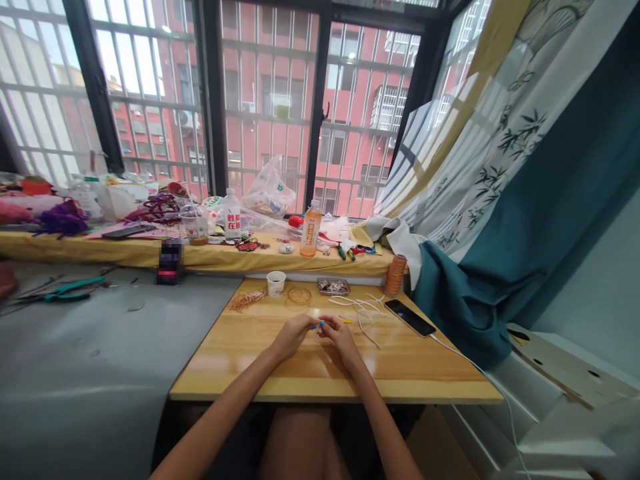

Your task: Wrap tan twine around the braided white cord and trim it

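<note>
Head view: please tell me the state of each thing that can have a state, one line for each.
left hand: pinching a small blue piece, over the wooden table
right hand: pinching the same piece
phone: screen dark, lying flat, cable plugged in
paper cup: upright
thread spool: upright
orange drink bottle: upright, capped
clear bottle: upright, capped
curtain: drawn aside

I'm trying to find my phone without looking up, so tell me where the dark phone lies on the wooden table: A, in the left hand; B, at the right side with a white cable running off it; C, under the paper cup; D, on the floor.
B: the dark phone lies flat at the right side of the wooden table, and a white cable leads from it off the table's right edge.
</note>
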